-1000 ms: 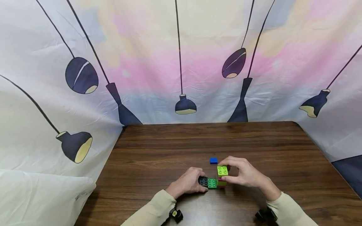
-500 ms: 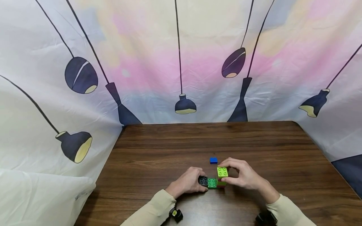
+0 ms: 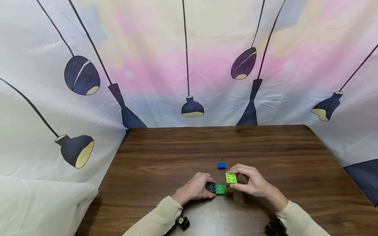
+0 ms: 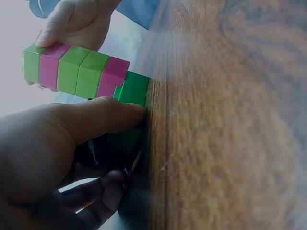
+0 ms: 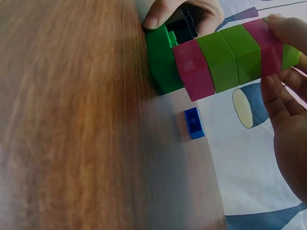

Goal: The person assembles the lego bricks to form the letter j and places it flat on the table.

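A tower of lime and magenta toy building bricks point(image 3: 231, 178) rises from the right end of a green brick point(image 3: 220, 189) on the table. In the right wrist view, the tower's lowest magenta brick point(image 5: 194, 70) meets the green one. My right hand point(image 3: 254, 182) pinches the tower near its top between thumb and fingers. My left hand point(image 3: 195, 187) grips the other end, where a black brick point(image 3: 211, 187) sits on the green one. Its thumb point(image 4: 112, 115) lies along the green brick's side in the left wrist view. The left palm hides part of the black brick.
A loose blue brick point(image 3: 221, 166) lies on the brown wooden table point(image 3: 165, 147), just beyond the tower. Patterned cloth point(image 3: 159, 65) hangs behind the table, and white cloth point(image 3: 44, 203) bulges at its left edge. Both wrists carry small black cameras.
Both hands keep their hold on the bricks. The tower's top dipped slightly toward the near side half a second ago. The head view has shifted a little.
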{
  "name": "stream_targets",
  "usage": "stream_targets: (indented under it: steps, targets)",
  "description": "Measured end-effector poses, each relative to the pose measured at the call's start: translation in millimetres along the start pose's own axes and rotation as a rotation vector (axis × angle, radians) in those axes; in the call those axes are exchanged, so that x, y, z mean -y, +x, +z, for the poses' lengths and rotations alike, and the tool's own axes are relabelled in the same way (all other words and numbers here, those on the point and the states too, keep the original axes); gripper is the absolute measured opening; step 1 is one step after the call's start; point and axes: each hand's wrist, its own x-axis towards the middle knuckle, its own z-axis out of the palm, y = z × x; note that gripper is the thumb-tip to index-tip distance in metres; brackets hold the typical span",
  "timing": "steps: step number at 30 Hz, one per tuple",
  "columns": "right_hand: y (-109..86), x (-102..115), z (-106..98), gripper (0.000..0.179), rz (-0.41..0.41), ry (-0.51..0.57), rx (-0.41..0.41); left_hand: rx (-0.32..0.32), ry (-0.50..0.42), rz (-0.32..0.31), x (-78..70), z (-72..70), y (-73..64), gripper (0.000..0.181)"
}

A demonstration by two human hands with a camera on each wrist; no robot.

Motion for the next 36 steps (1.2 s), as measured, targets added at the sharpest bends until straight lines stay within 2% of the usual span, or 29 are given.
stream_targets:
  steps: [3,8,12,15,19,23,29,33,36]
  targets:
    - [1.9,5,2,0.051,-0.024,0.019,-0.029,0.004,0.0,-0.003,-0.2,-0.8,0.6,0.034]
    - [7.2,21,3,0.047,-0.012,0.065,-0.032,0.004,-0.01,-0.009,-1.4,1.9,-0.6,0.033]
    - [8.8,29,2,0.045,-0.027,0.051,-0.032,0.012,-0.033,-0.006,-1.9,3.6,-2.6,0.031]
    - [9.9,31,2,0.046,-0.044,0.035,-0.04,-0.009,-0.03,0.008,-1.6,3.8,-2.9,0.03]
    - [10.4,31,0,0.045,-0.017,0.032,-0.039,-0.039,-0.01,0.03,-1.0,2.5,-2.0,0.029]
    - [10.6,33,-1,0.043,0.014,0.044,-0.023,-0.026,-0.015,0.034,-1.4,0.9,-1.8,0.03]
    - [7.7,23,-1,0.046,0.027,-0.017,-0.015,-0.043,-0.007,0.039,-2.2,0.7,-2.8,0.029]
    - [-1.2,7,2,0.053,-0.021,-0.102,-0.035,-0.035,0.001,0.044,-2.7,1.9,-3.8,0.03]
    - [-3.5,-1,3,0.054,-0.062,-0.125,-0.043,-0.047,-0.004,0.043,-2.8,0.6,-4.7,0.029]
